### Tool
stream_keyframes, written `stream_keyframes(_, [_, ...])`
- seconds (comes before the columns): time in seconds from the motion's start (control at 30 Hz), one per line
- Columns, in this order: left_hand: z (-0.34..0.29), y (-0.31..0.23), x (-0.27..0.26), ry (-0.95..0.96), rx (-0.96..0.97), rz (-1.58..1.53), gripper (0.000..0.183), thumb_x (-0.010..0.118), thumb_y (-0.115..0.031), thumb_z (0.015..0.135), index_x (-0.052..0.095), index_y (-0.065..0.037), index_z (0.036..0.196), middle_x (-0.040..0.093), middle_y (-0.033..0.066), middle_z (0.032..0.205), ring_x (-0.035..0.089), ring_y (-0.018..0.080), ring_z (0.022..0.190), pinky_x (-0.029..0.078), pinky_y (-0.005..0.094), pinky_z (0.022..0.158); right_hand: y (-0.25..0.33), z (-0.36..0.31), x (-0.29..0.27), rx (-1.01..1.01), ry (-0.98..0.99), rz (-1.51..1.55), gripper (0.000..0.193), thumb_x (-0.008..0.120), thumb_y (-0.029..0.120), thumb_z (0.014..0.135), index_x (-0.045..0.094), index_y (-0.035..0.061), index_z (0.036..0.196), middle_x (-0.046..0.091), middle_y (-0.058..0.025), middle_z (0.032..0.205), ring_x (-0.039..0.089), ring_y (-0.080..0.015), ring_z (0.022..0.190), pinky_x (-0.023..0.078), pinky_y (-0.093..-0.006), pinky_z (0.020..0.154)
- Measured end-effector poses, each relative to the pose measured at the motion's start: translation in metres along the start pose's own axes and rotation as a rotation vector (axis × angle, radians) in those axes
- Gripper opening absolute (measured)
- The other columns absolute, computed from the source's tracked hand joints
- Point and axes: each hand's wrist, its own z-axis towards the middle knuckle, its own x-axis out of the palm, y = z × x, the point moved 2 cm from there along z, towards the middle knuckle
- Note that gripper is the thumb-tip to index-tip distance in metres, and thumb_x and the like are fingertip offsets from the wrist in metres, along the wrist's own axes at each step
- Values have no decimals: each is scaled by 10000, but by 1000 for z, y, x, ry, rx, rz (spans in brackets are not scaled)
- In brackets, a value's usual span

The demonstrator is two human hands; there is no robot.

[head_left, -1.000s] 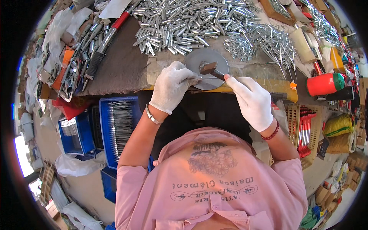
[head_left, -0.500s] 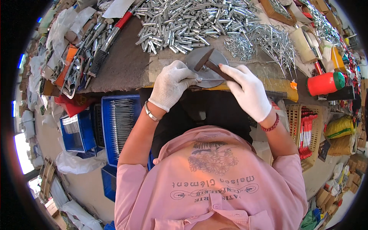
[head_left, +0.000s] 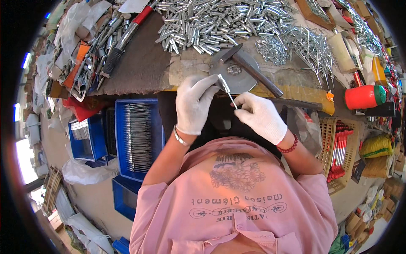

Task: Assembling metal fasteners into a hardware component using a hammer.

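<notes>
A slim metal rod with a thicker shiny sleeve (head_left: 224, 86) at its upper end slants between my two white-gloved hands. My left hand (head_left: 193, 101) is closed, its finger and thumb against the sleeve end. With a pinch, my right hand (head_left: 261, 117) grips the thin lower end. Just beyond them a hammer (head_left: 258, 73) lies with its head on a round grey metal disc (head_left: 215, 70) and its handle pointing to the near right. Some small bits of metal (head_left: 234, 69) sit at the disc's middle.
Heaped metal tubes (head_left: 215, 23) cover the bench's far middle, with thin pins (head_left: 311, 51) to their right. Tools (head_left: 114, 55) lie at left, a red container (head_left: 363, 97) at right. Below the bench are a blue bin (head_left: 137, 139) of rods and a tan basket (head_left: 332, 148).
My right hand has let go of the hammer, which now rests on the disc, and has taken the rod's thin end. The rod has swung from level to a steep slant.
</notes>
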Motion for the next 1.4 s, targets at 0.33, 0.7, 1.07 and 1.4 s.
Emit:
stream_keyframes(0.33, [-27, -20, -8, 145, -850, -644, 657, 736, 9, 974, 469, 15, 1574, 760, 106, 993, 700, 123, 836, 583, 273, 788, 9, -3, 39, 125, 89, 340, 230, 703, 106, 966, 691, 18, 1178, 690, -82, 811, 637, -124, 697, 528, -302, 672])
stream_keyframes(0.7, [-118, 49, -136, -343, -936, -207, 557, 808, -66, 853, 633, -4, 1378, 759, 120, 1074, 730, 189, 1002, 589, 321, 909, 17, 19, -2, -177, -144, 222, 527, 563, 61, 1031, 546, -1, 1555, 642, -43, 983, 574, -83, 759, 511, -244, 736])
stream_keyframes(1.07, [-400, 212, -307, -362, -1678, 768, 581, 930, -259, 800, 752, -100, 1329, 764, 180, 1309, 719, 321, 1255, 555, 411, 1079, 9, 36, 0, -133, -185, 271, 435, 541, 40, 1076, 585, -42, 1501, 625, -43, 935, 479, -45, 665, 464, -220, 629])
stream_keyframes(1.4, [-389, 231, -297, -309, -1691, 928, 282, 646, -140, 971, 805, -118, 1203, 766, 198, 1265, 717, 385, 1220, 577, 469, 1035, 5, 33, 2, -149, -201, 275, 393, 545, 49, 1089, 613, -42, 1465, 635, -47, 931, 505, -45, 676, 474, -221, 638])
